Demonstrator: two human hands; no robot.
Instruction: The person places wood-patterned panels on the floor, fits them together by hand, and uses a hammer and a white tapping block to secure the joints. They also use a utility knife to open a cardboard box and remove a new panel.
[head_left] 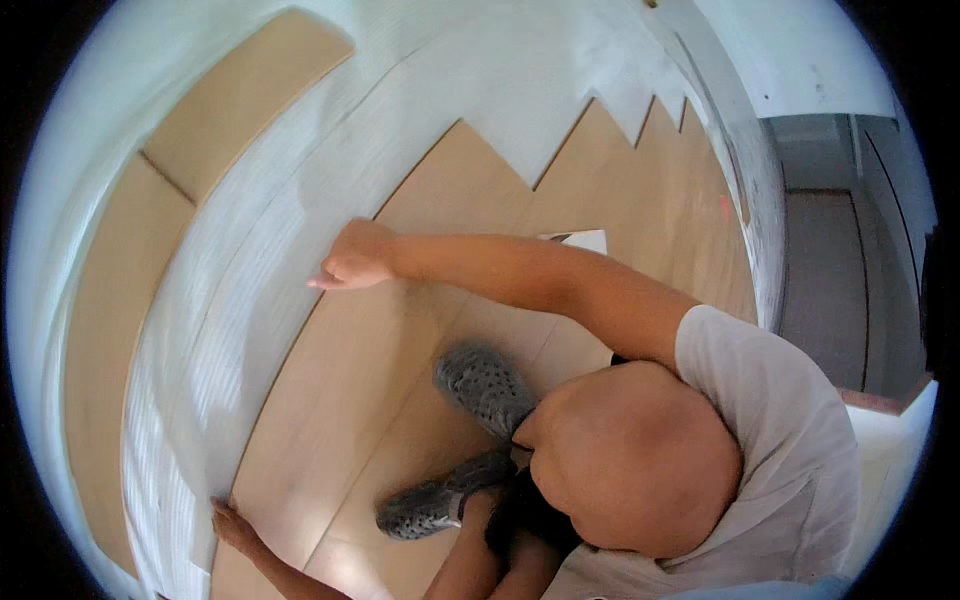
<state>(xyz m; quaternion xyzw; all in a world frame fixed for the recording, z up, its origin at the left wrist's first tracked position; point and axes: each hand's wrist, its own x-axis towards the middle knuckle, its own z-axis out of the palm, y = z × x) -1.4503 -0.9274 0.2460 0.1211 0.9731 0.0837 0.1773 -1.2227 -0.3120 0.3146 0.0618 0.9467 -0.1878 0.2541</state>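
A long light-wood floor plank (310, 350) lies along the outer edge of the laid flooring, against the white underlay. My right hand (360, 256) reaches across to this edge, its fingers mostly curled over it and one digit pointing out above the underlay. Further down the same plank, near the lower left, my left hand (232, 526) is closed at the edge, its fingertips at the rim. What lies under the fingers is hidden. My bent knee (640, 460) and grey perforated clogs (485, 388) are on the laid planks beside it.
Two loose planks (240, 90) lie end to end on the striped white underlay (170, 440) at the left. The laid floor (660, 210) ends in a stepped edge at the far side. A white flat item (590, 240) sits partly behind my right arm. A doorway (820, 250) opens at right.
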